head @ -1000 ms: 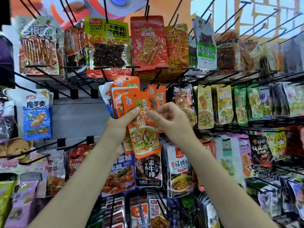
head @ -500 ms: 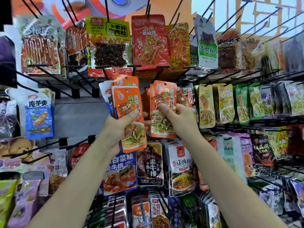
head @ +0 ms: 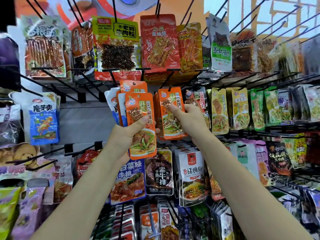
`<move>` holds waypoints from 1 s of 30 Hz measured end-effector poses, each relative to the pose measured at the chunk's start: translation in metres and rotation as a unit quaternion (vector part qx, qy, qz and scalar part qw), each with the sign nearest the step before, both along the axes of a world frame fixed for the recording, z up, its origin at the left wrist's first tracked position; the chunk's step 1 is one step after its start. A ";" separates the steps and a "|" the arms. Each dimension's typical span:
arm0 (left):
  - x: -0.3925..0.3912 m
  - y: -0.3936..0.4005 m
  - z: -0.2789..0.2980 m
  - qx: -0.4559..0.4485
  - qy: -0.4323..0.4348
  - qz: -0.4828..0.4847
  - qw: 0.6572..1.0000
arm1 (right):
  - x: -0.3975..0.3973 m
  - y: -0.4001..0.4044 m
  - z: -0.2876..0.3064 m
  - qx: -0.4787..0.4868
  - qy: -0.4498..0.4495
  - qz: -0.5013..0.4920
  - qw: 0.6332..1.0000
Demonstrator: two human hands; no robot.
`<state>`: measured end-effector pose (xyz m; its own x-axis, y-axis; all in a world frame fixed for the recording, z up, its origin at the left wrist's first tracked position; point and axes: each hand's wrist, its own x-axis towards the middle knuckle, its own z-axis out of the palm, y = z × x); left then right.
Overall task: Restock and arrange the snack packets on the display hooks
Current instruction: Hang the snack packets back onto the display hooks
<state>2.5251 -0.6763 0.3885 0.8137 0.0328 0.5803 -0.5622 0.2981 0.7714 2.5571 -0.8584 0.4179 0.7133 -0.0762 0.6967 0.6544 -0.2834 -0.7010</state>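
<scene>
A shop display wall (head: 83, 116) fills the view, crowded with rows of black metal hooks (head: 57, 80) carrying hanging snack packets in red, yellow, green, purple and blue. Two bare forearms reach up from the bottom edge toward the middle of the wall. The left hand (head: 127, 137) grips a fanned stack of orange packets (head: 141, 125), thumb pressed across the front packet and fingers curled behind; the stack is held upright in front of the wall, just left of centre. The right hand (head: 188, 120) pinches a second orange packet (head: 170, 111), thumb on its front, fingers wrapped behind. The top of this packet meets the tip of a black hook (head: 170, 88), with more orange packets hanging right behind it. The two orange bundles sit close beside each other, nearly touching. Just to the right hang yellow packets (head: 220, 110).
</scene>
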 end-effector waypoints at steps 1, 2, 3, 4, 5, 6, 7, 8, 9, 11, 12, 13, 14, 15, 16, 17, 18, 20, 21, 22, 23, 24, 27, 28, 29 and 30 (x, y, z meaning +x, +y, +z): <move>0.000 0.000 0.000 -0.001 0.002 0.002 1.000 | 0.001 -0.001 -0.003 -0.026 -0.012 -0.031 0.999; 0.000 0.001 0.000 -0.002 0.005 0.002 1.000 | 0.001 -0.002 -0.006 -0.041 -0.029 -0.068 0.996; 0.000 0.001 0.000 -0.001 0.009 0.000 1.000 | 0.000 -0.003 -0.009 -0.040 -0.049 -0.099 0.993; 0.000 0.001 0.000 0.000 0.010 -0.001 1.000 | -0.002 -0.002 -0.012 -0.025 -0.074 -0.114 0.990; 0.000 0.001 0.001 0.003 0.013 -0.002 1.000 | -0.006 -0.001 -0.015 -0.010 -0.103 -0.105 0.989; 0.000 0.001 0.001 0.006 0.015 -0.003 1.000 | -0.009 0.001 -0.018 -0.008 -0.120 -0.077 0.990; 0.001 0.001 0.002 0.009 0.017 -0.004 1.000 | -0.012 0.004 -0.020 -0.022 -0.120 -0.034 0.992; 0.002 0.001 0.002 0.011 0.017 -0.003 1.000 | -0.014 0.010 -0.023 -0.052 -0.105 0.008 0.993; 0.002 0.001 0.003 0.013 0.017 -0.001 1.000 | -0.016 0.015 -0.027 -0.087 -0.085 0.042 0.992; 0.005 0.003 0.003 0.023 0.016 -0.002 1.000 | -0.016 0.026 -0.034 -0.133 -0.065 0.065 0.987; 0.006 0.005 0.002 0.027 0.015 -0.009 0.999 | -0.016 0.031 -0.036 -0.136 -0.067 0.065 0.986; 0.005 0.005 0.002 0.031 0.015 -0.019 0.999 | -0.018 0.034 -0.037 -0.132 -0.072 0.062 0.987; 0.006 0.007 0.001 0.035 0.013 -0.027 0.999 | -0.017 0.036 -0.037 -0.122 -0.075 0.065 0.988; 0.005 0.007 0.001 0.040 0.012 -0.036 0.998 | -0.018 0.036 -0.036 -0.105 -0.074 0.084 0.988; 0.004 0.007 0.001 0.044 0.009 -0.043 0.998 | -0.017 0.036 -0.035 -0.084 -0.069 0.110 0.988; 0.003 0.007 0.001 0.047 0.011 -0.047 0.998 | -0.016 0.035 -0.034 -0.063 -0.063 0.129 0.988; 0.002 0.008 0.000 0.048 0.013 -0.046 0.998 | -0.015 0.034 -0.033 -0.045 -0.056 0.133 0.989; 0.004 0.010 -0.001 0.047 0.016 -0.034 0.998 | -0.011 0.031 -0.032 0.001 -0.045 0.126 0.991; 0.005 0.010 -0.001 0.047 0.015 -0.025 0.998 | -0.011 0.028 -0.030 0.036 -0.040 0.130 0.990; 0.006 0.010 -0.002 0.043 0.011 -0.018 0.999 | -0.010 0.025 -0.027 0.071 -0.036 0.137 0.987; 0.006 0.009 -0.003 0.033 0.008 -0.014 0.999 | -0.009 0.021 -0.024 0.100 -0.030 0.141 0.984; 0.007 0.009 -0.004 0.020 0.007 -0.009 1.000 | -0.007 0.016 -0.021 0.118 -0.026 0.136 0.983; 0.006 0.007 -0.005 -0.008 0.015 -0.015 1.000 | -0.003 0.004 -0.017 0.129 -0.019 0.111 0.985; 0.006 0.007 -0.005 -0.013 0.017 -0.018 1.000 | -0.002 0.002 -0.016 0.123 -0.018 0.104 0.987; 0.005 0.007 -0.006 -0.016 0.019 -0.020 0.999 | -0.002 0.000 -0.016 0.118 -0.013 0.103 0.988; 0.005 0.007 -0.006 -0.015 0.014 -0.021 1.000 | -0.001 -0.001 -0.015 0.116 -0.009 0.103 0.988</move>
